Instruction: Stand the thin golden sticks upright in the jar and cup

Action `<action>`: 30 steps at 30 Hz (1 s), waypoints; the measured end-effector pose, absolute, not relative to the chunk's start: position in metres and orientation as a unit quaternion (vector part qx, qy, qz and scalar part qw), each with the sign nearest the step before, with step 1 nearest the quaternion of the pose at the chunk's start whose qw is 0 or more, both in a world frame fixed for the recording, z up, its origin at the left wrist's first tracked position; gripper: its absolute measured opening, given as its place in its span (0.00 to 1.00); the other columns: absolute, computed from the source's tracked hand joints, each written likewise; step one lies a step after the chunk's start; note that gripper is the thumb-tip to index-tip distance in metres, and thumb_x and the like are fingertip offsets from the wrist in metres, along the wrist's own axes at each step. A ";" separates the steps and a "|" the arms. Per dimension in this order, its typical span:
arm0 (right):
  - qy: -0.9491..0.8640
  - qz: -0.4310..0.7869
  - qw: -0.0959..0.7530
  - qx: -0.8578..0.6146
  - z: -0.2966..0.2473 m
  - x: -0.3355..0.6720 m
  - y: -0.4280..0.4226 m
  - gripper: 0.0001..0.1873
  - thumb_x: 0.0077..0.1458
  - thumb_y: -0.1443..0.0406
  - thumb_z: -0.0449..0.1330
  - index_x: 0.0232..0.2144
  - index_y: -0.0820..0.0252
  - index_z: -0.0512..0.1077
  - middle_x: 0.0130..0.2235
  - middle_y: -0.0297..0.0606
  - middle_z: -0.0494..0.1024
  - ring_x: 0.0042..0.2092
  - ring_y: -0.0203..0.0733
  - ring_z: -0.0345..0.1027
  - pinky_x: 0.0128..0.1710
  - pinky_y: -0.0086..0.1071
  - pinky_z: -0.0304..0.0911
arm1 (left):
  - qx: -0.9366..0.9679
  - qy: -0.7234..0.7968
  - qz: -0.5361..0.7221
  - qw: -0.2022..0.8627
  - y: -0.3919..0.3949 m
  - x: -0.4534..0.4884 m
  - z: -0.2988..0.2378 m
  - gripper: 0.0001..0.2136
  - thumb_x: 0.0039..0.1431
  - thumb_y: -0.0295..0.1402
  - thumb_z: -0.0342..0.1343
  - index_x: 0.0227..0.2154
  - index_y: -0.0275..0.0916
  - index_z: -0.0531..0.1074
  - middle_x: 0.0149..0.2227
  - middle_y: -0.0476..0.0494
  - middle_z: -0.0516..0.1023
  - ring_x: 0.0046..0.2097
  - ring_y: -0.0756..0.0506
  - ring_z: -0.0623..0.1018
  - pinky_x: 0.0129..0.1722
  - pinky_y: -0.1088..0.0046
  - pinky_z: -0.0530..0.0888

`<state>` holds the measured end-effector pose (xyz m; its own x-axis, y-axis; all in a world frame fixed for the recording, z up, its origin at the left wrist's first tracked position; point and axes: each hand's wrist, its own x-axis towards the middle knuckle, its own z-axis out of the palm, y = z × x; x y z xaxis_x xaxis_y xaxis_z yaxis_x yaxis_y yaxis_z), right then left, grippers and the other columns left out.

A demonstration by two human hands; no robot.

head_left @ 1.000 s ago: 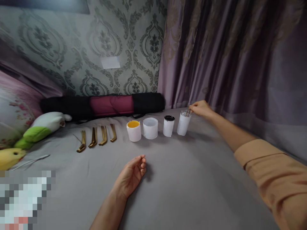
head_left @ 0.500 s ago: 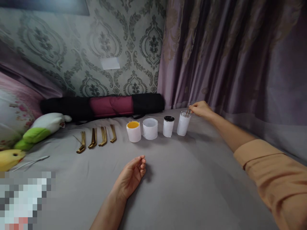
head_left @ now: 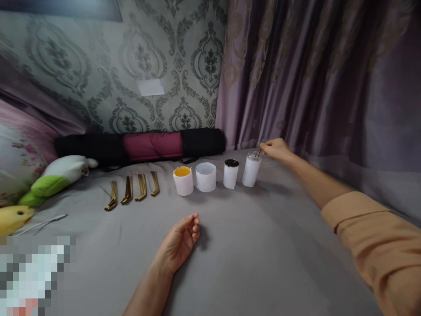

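Note:
My right hand (head_left: 275, 149) pinches a few thin brown sticks (head_left: 258, 152), whose lower ends are inside the mouth of a tall white-wrapped glass jar (head_left: 251, 172). To the left of that jar stands a white-wrapped cup with a black rim (head_left: 230, 175). Farther left are a wide white container (head_left: 206, 179) and a white one with a yellow inside (head_left: 183, 182). My left hand (head_left: 183, 241) lies on the grey sheet (head_left: 263, 254) in front of the containers, palm partly up, fingers loosely curled, holding nothing.
Several bundles of thin bent golden-brown sticks (head_left: 126, 190) lie in a row left of the containers. Behind them lies a long black and maroon bag (head_left: 152, 146) along the wall. Plush toys (head_left: 62, 171) and a white cable (head_left: 49, 221) are at the left; a purple curtain (head_left: 279, 79) hangs at the right.
My right hand stays at the tall jar with the sticks in its fingers, with hardly any shift. My left hand and the containers stay in place.

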<state>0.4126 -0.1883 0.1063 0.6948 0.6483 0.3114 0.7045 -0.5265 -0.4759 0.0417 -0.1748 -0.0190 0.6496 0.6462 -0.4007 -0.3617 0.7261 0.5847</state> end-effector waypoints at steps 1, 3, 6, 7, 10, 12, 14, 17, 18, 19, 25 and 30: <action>-0.388 -0.050 0.295 -0.872 0.106 0.413 -0.189 0.20 0.49 0.56 0.50 0.24 0.65 0.74 0.14 0.34 0.64 0.18 0.33 0.58 0.20 0.27 0.52 | 0.233 0.304 0.286 0.878 -0.174 0.042 -0.019 0.05 0.53 0.24 0.51 0.33 0.31 0.68 0.27 0.45 0.68 0.24 0.56 0.67 0.21 0.81 0.67; -0.387 -0.050 0.297 -0.872 0.107 0.412 -0.189 0.20 0.49 0.56 0.50 0.23 0.65 0.74 0.14 0.34 0.64 0.18 0.32 0.58 0.20 0.27 0.52 | 0.232 0.301 0.285 0.880 -0.174 0.042 -0.020 0.05 0.53 0.24 0.51 0.33 0.31 0.68 0.27 0.45 0.68 0.24 0.56 0.68 0.21 0.81 0.67; -0.383 -0.048 0.304 -0.871 0.107 0.412 -0.190 0.19 0.49 0.57 0.50 0.24 0.66 0.74 0.14 0.34 0.65 0.19 0.32 0.58 0.20 0.26 0.52 | 0.231 0.299 0.285 0.881 -0.174 0.042 -0.020 0.05 0.53 0.24 0.51 0.33 0.31 0.68 0.27 0.45 0.69 0.24 0.56 0.68 0.21 0.81 0.67; -0.382 -0.048 0.308 -0.870 0.106 0.413 -0.190 0.19 0.49 0.57 0.50 0.24 0.66 0.74 0.14 0.35 0.66 0.19 0.32 0.58 0.20 0.26 0.52 | 0.231 0.301 0.285 0.880 -0.174 0.042 -0.020 0.04 0.53 0.24 0.51 0.33 0.31 0.68 0.27 0.45 0.69 0.24 0.56 0.68 0.21 0.81 0.67; -0.381 -0.045 0.328 -0.863 0.105 0.414 -0.190 0.17 0.50 0.59 0.51 0.27 0.66 0.74 0.17 0.36 0.69 0.20 0.32 0.59 0.21 0.26 0.53 | 0.228 0.306 0.287 0.879 -0.175 0.042 -0.019 0.04 0.53 0.24 0.50 0.33 0.31 0.68 0.27 0.45 0.69 0.24 0.56 0.68 0.21 0.81 0.67; -0.378 -0.040 0.338 -0.861 0.106 0.414 -0.191 0.16 0.50 0.60 0.51 0.28 0.65 0.74 0.19 0.36 0.71 0.20 0.32 0.60 0.21 0.26 0.54 | 0.228 0.304 0.288 0.879 -0.175 0.042 -0.018 0.04 0.53 0.24 0.50 0.33 0.31 0.68 0.27 0.44 0.69 0.24 0.56 0.68 0.21 0.81 0.67; -0.375 -0.034 0.342 -0.861 0.106 0.414 -0.192 0.16 0.50 0.60 0.51 0.29 0.64 0.74 0.21 0.37 0.72 0.20 0.32 0.60 0.22 0.26 0.54 | 0.229 0.300 0.287 0.880 -0.174 0.042 -0.019 0.04 0.53 0.24 0.51 0.33 0.31 0.68 0.27 0.45 0.69 0.24 0.55 0.68 0.21 0.81 0.67; -0.377 -0.030 0.350 -0.857 0.105 0.416 -0.193 0.15 0.50 0.60 0.51 0.29 0.64 0.74 0.22 0.38 0.73 0.21 0.31 0.61 0.22 0.26 0.55 | 0.226 0.301 0.286 0.881 -0.173 0.042 -0.021 0.05 0.53 0.24 0.51 0.33 0.31 0.68 0.27 0.45 0.68 0.24 0.55 0.68 0.21 0.81 0.67; -0.378 -0.031 0.353 -0.855 0.105 0.417 -0.194 0.15 0.50 0.61 0.51 0.29 0.64 0.74 0.23 0.38 0.73 0.21 0.31 0.61 0.22 0.25 0.55 | 0.225 0.302 0.286 0.881 -0.172 0.042 -0.021 0.05 0.53 0.24 0.51 0.33 0.31 0.68 0.27 0.45 0.68 0.24 0.56 0.67 0.21 0.81 0.67; -0.378 -0.032 0.357 -0.853 0.104 0.418 -0.194 0.15 0.50 0.61 0.51 0.28 0.64 0.74 0.23 0.38 0.74 0.21 0.31 0.61 0.22 0.25 0.55 | 0.225 0.302 0.287 0.881 -0.172 0.042 -0.021 0.05 0.53 0.24 0.51 0.33 0.31 0.68 0.27 0.45 0.68 0.24 0.56 0.67 0.21 0.81 0.68; -0.371 -0.040 0.368 -0.852 0.109 0.416 -0.203 0.14 0.50 0.61 0.53 0.29 0.64 0.74 0.24 0.39 0.75 0.22 0.33 0.64 0.21 0.25 0.56 | 0.229 0.305 0.289 0.878 -0.174 0.042 -0.019 0.05 0.53 0.24 0.51 0.33 0.31 0.68 0.27 0.45 0.68 0.24 0.56 0.67 0.21 0.81 0.68; -0.354 -0.035 0.381 -0.854 0.116 0.412 -0.213 0.14 0.50 0.60 0.53 0.28 0.64 0.74 0.22 0.40 0.74 0.21 0.34 0.65 0.20 0.25 0.57 | 0.226 0.316 0.290 0.875 -0.175 0.043 -0.018 0.05 0.53 0.22 0.50 0.33 0.31 0.68 0.27 0.45 0.68 0.24 0.56 0.67 0.21 0.81 0.67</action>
